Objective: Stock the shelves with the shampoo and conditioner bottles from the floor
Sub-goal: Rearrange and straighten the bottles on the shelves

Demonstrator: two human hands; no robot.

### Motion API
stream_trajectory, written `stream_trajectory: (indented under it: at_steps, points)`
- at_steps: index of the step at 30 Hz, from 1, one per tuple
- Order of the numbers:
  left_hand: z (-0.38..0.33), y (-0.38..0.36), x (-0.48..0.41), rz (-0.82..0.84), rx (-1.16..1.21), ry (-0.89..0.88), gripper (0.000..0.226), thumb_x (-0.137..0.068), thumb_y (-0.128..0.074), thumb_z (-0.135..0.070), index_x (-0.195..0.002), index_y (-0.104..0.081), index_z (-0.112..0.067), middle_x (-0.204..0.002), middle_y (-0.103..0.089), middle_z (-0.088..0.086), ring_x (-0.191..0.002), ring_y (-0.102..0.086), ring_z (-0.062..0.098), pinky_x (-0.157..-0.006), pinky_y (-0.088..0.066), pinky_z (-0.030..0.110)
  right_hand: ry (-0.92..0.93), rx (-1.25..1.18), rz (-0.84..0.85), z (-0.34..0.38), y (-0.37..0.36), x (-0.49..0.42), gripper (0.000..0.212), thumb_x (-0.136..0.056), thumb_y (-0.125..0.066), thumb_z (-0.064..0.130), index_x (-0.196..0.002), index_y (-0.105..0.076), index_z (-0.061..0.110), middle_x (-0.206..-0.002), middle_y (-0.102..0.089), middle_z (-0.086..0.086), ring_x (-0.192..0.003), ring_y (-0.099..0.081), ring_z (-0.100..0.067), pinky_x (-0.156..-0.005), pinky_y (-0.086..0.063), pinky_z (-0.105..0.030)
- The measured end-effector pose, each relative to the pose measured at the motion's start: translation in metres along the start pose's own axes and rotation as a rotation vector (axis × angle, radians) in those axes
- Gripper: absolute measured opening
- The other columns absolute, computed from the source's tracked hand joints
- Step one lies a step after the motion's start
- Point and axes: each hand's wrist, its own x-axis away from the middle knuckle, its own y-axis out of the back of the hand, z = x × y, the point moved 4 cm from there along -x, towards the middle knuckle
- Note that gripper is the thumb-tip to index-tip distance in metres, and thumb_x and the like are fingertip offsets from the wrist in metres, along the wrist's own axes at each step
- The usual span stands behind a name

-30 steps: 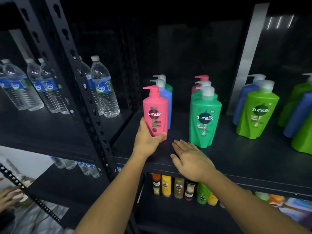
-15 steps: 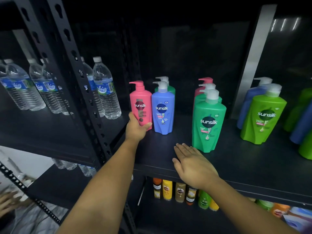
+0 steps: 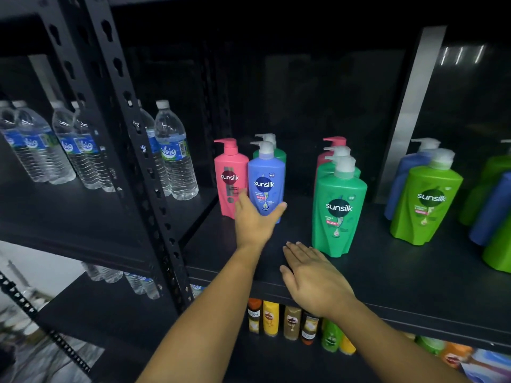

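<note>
My left hand [image 3: 255,221] cups the base of the blue Sunsilk pump bottle [image 3: 266,179], thumb on its right side and fingers on its left, against the pink Sunsilk bottle [image 3: 230,175]. Both bottles stand upright at the left end of the black shelf [image 3: 387,275], with a green-bodied bottle behind the blue one. My right hand [image 3: 312,277] lies flat, fingers straight, on the shelf's front edge. Just beyond it is a row led by a teal-green bottle [image 3: 338,211], with another green and a pink one behind.
A lime-green bottle [image 3: 427,200] and blue and green ones stand further right. Water bottles [image 3: 174,153] fill the neighbouring bay behind the perforated black upright [image 3: 132,139]. Small bottles [image 3: 290,322] line the shelf below.
My left hand slid the pink bottle back and left beside the blue one, let go of it, and moved onto the blue bottle's base. My right hand stayed flat on the shelf.
</note>
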Motion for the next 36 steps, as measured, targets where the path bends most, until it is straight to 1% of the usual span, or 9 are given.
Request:
stream_trajectory:
  at_steps: [3,7,11,15,20,23,26,30,36]
  points:
    - [-0.005,-0.014,-0.002,0.002,-0.148,0.033,0.107,-0.060,-0.091,-0.059,-0.140,-0.039,-0.011,-0.124,-0.052,0.010,-0.116,-0.052,0.032,-0.098,-0.049,0.047,0.002,-0.008,-0.008,0.000,0.000,0.000,0.063,-0.107,-0.016,0.048,-0.161,-0.017,0.015,-0.169,-0.014,0.000,-0.156,-0.007,-0.015,-0.126,-0.005,-0.033]
    - [-0.003,-0.017,-0.004,-0.039,-0.211,0.027,0.098,-0.067,-0.089,-0.052,-0.139,-0.037,-0.009,-0.120,-0.053,0.013,-0.111,-0.054,0.036,-0.092,-0.051,0.049,0.000,-0.013,-0.018,-0.001,-0.002,-0.002,0.063,-0.107,-0.016,0.048,-0.161,-0.017,0.016,-0.169,-0.014,0.000,-0.156,-0.007,-0.014,-0.126,-0.004,-0.033]
    - [0.004,-0.012,-0.002,-0.046,-0.205,-0.027,0.092,-0.072,-0.087,-0.049,-0.139,-0.040,-0.007,-0.121,-0.056,0.012,-0.111,-0.054,0.032,-0.094,-0.050,0.046,-0.003,-0.016,-0.020,-0.002,-0.002,-0.002,0.063,-0.107,-0.015,0.049,-0.161,-0.016,0.017,-0.169,-0.014,0.001,-0.156,-0.007,-0.013,-0.126,-0.003,-0.032]
    - [0.005,-0.007,-0.002,-0.014,-0.150,-0.047,0.074,-0.073,-0.089,-0.044,-0.122,-0.044,-0.012,-0.113,-0.061,0.007,-0.105,-0.059,0.030,-0.085,-0.054,0.047,-0.006,-0.018,-0.026,-0.002,-0.003,-0.001,0.063,-0.107,-0.016,0.049,-0.161,-0.017,0.017,-0.169,-0.014,0.002,-0.156,-0.007,-0.013,-0.125,-0.002,-0.031]
    - [0.005,0.007,0.004,0.027,-0.091,-0.085,0.074,-0.072,-0.089,-0.042,-0.123,-0.042,-0.019,-0.116,-0.063,0.000,-0.107,-0.062,0.026,-0.084,-0.056,0.045,-0.011,-0.026,-0.018,-0.002,-0.001,-0.001,0.063,-0.107,-0.017,0.050,-0.161,-0.018,0.018,-0.169,-0.014,0.002,-0.155,-0.008,-0.013,-0.126,-0.004,-0.031]
    - [0.009,0.023,0.011,0.053,-0.071,-0.098,0.071,-0.072,-0.090,-0.042,-0.121,-0.041,-0.024,-0.117,-0.062,-0.005,-0.109,-0.062,0.021,-0.086,-0.056,0.040,-0.013,-0.022,-0.014,-0.002,-0.002,-0.001,0.064,-0.107,-0.017,0.050,-0.161,-0.017,0.018,-0.169,-0.014,0.002,-0.155,-0.008,-0.013,-0.126,-0.005,-0.032]
    - [0.014,0.042,0.017,0.072,-0.072,-0.088,0.075,-0.073,-0.090,-0.039,-0.128,-0.042,-0.023,-0.119,-0.057,-0.011,-0.112,-0.059,0.016,-0.086,-0.052,0.032,-0.012,-0.013,-0.019,-0.002,-0.003,-0.001,0.064,-0.106,-0.017,0.050,-0.161,-0.019,0.017,-0.169,-0.015,0.002,-0.155,-0.009,-0.014,-0.127,-0.007,-0.033]
    - [0.022,0.068,0.019,0.098,-0.092,-0.063,0.079,-0.074,-0.088,-0.042,-0.133,-0.038,-0.027,-0.131,-0.058,-0.007,-0.118,-0.059,0.016,-0.093,-0.053,0.037,-0.012,-0.016,-0.028,-0.002,-0.003,-0.001,0.064,-0.107,-0.018,0.050,-0.161,-0.020,0.016,-0.168,-0.016,0.002,-0.155,-0.011,-0.014,-0.127,-0.008,-0.034]
    - [0.024,0.093,0.015,0.106,-0.111,-0.008,0.075,-0.079,-0.086,-0.036,-0.135,-0.037,-0.023,-0.131,-0.060,-0.003,-0.113,-0.063,0.020,-0.093,-0.055,0.044,-0.011,-0.014,-0.041,-0.004,-0.005,-0.003,0.064,-0.106,-0.017,0.051,-0.161,-0.021,0.017,-0.168,-0.018,0.002,-0.155,-0.012,-0.014,-0.126,-0.009,-0.033]
